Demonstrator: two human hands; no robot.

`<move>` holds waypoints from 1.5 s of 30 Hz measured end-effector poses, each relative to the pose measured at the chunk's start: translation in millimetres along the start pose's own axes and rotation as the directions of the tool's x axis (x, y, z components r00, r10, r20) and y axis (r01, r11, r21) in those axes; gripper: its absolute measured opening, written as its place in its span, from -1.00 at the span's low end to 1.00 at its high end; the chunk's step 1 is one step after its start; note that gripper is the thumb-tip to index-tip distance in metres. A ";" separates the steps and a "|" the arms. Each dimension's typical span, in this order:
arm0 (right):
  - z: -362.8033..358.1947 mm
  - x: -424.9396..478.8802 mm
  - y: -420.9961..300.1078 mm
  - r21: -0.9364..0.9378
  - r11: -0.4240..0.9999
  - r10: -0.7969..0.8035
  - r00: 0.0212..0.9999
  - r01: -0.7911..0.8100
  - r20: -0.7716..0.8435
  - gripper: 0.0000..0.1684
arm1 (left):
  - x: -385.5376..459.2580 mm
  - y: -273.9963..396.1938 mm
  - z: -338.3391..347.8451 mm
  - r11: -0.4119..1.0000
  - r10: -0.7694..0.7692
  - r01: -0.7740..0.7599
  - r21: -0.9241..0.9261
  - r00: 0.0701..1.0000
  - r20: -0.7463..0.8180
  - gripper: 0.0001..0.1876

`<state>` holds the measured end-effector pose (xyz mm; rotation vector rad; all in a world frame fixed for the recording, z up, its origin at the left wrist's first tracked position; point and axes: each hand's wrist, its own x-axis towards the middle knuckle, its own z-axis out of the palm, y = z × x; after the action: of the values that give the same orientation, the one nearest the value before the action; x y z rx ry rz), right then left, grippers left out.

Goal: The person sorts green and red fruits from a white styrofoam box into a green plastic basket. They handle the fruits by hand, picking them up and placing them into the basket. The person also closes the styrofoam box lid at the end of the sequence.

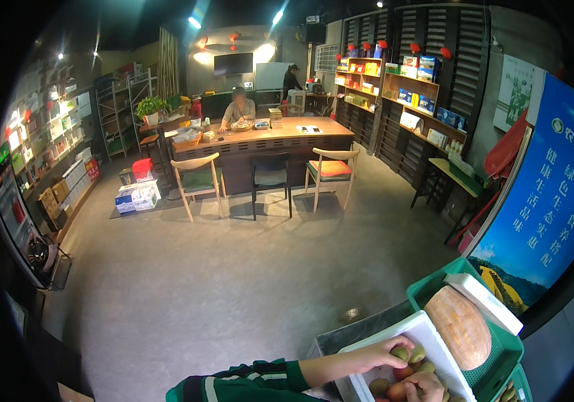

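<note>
At the lower right, a white foam box (445, 346) holds several green and reddish round fruits, perhaps mangoes. My left hand (392, 350) reaches in from the left with its fingers closed round a green fruit (400, 353). Another green fruit (417, 353) lies just beside it. Lower in the box, my right hand (425, 386) rests among the fruits with its fingers bent; whether it grips one cannot be told. A reddish fruit (396, 391) lies next to its fingers. My left sleeve is green with white stripes.
Beyond the box, a green plastic crate (508, 346) holds a large pale-orange pumpkin (460, 326) and a white foam lid (485, 303). A blue banner (553, 176) stands at right. Across the floor are chairs and a long wooden desk (287, 131), where one person sits; another stands behind.
</note>
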<state>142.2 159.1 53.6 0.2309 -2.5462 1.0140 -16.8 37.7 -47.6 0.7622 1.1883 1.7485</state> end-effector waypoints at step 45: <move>3.2 -7.1 6.2 -0.395 0.916 0.040 0.960 0.076 0.278 -0.55 | 60.2 39.9 14.4 -0.276 -0.769 -0.590 0.759 0.609 0.194 -0.40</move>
<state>145.9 161.4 44.6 0.2974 -2.9320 0.4500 -43.7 90.8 -4.2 1.9973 1.6689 -0.7156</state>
